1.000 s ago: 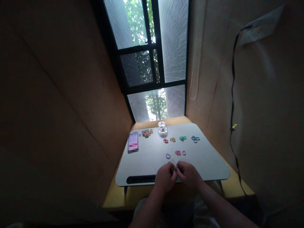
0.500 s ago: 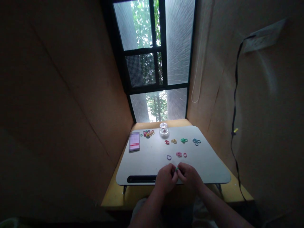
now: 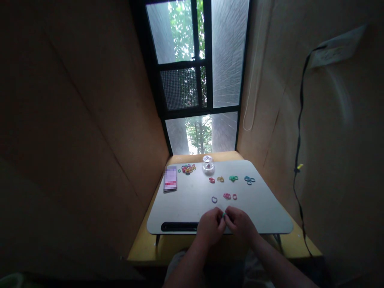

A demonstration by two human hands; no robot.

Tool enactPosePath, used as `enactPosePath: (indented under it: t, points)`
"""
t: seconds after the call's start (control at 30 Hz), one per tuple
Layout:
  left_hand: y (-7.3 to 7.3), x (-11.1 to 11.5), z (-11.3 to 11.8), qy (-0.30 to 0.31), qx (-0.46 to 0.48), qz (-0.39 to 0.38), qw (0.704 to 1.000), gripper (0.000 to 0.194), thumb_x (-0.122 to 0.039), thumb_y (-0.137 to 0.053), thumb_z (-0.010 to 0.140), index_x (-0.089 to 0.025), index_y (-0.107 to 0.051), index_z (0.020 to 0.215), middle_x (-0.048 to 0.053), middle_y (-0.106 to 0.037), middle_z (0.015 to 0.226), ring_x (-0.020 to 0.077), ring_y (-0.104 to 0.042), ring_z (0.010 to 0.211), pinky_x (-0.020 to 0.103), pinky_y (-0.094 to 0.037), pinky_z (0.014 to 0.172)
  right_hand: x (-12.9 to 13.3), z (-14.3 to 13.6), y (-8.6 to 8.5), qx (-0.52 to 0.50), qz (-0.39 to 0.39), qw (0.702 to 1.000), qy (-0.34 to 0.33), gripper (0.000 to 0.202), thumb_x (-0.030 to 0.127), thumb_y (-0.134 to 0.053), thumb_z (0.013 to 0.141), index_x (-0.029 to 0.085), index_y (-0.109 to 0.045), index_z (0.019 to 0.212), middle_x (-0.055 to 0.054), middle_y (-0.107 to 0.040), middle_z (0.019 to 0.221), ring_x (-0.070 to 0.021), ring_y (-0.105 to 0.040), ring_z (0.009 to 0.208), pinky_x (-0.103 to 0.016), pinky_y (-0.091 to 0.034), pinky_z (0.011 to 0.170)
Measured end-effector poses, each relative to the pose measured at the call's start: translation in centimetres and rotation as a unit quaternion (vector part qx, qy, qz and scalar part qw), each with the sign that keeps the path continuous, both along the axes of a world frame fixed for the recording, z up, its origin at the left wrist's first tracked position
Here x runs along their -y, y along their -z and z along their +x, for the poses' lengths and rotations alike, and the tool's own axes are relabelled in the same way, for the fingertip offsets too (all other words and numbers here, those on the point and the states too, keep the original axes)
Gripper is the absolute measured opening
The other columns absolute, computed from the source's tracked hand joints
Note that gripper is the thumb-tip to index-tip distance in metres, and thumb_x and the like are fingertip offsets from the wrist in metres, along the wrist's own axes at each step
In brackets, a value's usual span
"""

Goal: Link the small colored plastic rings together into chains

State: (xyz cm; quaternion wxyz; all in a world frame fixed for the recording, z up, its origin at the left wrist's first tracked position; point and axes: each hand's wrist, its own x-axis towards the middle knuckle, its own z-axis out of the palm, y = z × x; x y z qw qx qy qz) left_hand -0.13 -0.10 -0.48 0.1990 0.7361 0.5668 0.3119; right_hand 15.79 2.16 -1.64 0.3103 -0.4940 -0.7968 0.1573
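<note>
One green band (image 3: pixel 223 215) sits between two hands, left (image 3: pixel 212 226) and right (image 3: pixel 240 224).

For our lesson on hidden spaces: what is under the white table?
Under the white table, two dark legs and part of a yellow surface show. Anything farther back cannot be seen; the tabletop covers it.

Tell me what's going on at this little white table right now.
A person is pinching a small green band between the fingertips of the left hand and right hand, near the front edge of the white table. Just beyond the hands lie a single purple band and some pink ones. Farther back are separate red, yellow, green and blue groups, a mixed pile and a clear container.
</note>
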Motion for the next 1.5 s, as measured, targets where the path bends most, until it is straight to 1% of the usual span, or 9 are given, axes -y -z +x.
enactPosePath:
  t: [0.43,0.7,0.87,1.07,1.2,1.37,1.5]
  points:
    - [-0.8,0.2,0.1,-0.005,-0.014,-0.003,1.000,0.008,-0.025,-0.054,0.084,-0.019,-0.056,0.079,-0.002,-0.057,0.068,0.0118,-0.047,0.061,0.025,-0.028,0.058,0.1,0.1,-0.2,-0.009,-0.005,1.000,-0.001,0.016,0.024,-0.047,0.083,0.020,-0.047,0.067,0.002,-0.052,0.062,-0.0125,-0.045,0.058,-0.024,-0.031,0.057]
    - [-0.7,0.3,0.0,0.008,-0.015,-0.004,1.000,0.008,-0.024,-0.053,0.085,-0.020,-0.055,0.079,-0.001,-0.058,0.069,0.0122,-0.048,0.063,0.026,-0.028,0.059,-0.2,0.2,0.5,0.009,-0.009,1.000,-0.002,0.017,0.025,-0.047,0.084,0.020,-0.047,0.068,0.002,-0.052,0.063,-0.0124,-0.046,0.058,-0.024,-0.032,0.057]
    - [-0.7,0.1,-0.3,0.020,-0.013,-0.015,1.000,0.009,-0.027,-0.052,0.086,-0.020,-0.056,0.081,0.000,-0.060,0.071,0.0135,-0.049,0.064,0.027,-0.028,0.059,-0.3,0.2,0.4,0.004,-0.023,1.000,-0.013,0.017,0.027,-0.047,0.085,0.020,-0.049,0.070,0.002,-0.052,0.063,-0.0127,-0.047,0.058,-0.024,-0.034,0.056]
    - [-0.3,-0.8,-0.6,0.049,0.006,-0.046,0.998,0.010,-0.029,-0.054,0.084,-0.022,-0.061,0.084,0.001,-0.062,0.073,0.0162,-0.051,0.066,0.029,-0.029,0.059,-0.5,0.4,0.3,0.021,-0.031,0.999,-0.016,0.018,0.028,-0.046,0.086,0.021,-0.050,0.070,0.001,-0.054,0.062,-0.0138,-0.050,0.057,-0.025,-0.036,0.056]
    - [-0.2,-1.3,-0.9,0.051,0.029,-0.071,0.996,0.011,-0.030,-0.054,0.084,-0.022,-0.062,0.086,0.003,-0.064,0.076,0.0181,-0.054,0.069,0.030,-0.032,0.061,-0.7,0.3,0.0,0.033,-0.039,0.999,-0.017,0.020,0.031,-0.045,0.088,0.022,-0.051,0.071,-0.001,-0.056,0.062,-0.0148,-0.052,0.057,-0.026,-0.039,0.055]
    - [-0.1,-1.4,-1.0,0.052,0.079,-0.090,0.991,0.014,-0.029,-0.052,0.087,-0.022,-0.063,0.086,0.004,-0.065,0.078,0.0189,-0.056,0.072,0.031,-0.036,0.064,-1.0,0.6,-0.3,0.020,-0.077,0.996,-0.044,0.022,0.034,-0.046,0.089,0.023,-0.054,0.072,-0.001,-0.057,0.061,-0.0150,-0.053,0.055,-0.026,-0.041,0.053]
    - [0.0,-1.6,-1.0,0.056,0.101,-0.092,0.989,0.010,-0.026,-0.054,0.087,-0.022,-0.063,0.085,0.003,-0.064,0.082,0.0183,-0.056,0.077,0.031,-0.038,0.069,-1.0,0.8,-0.3,0.009,-0.094,0.995,-0.044,0.022,0.032,-0.047,0.090,0.023,-0.054,0.072,0.000,-0.056,0.060,-0.0145,-0.053,0.054,-0.025,-0.040,0.052]
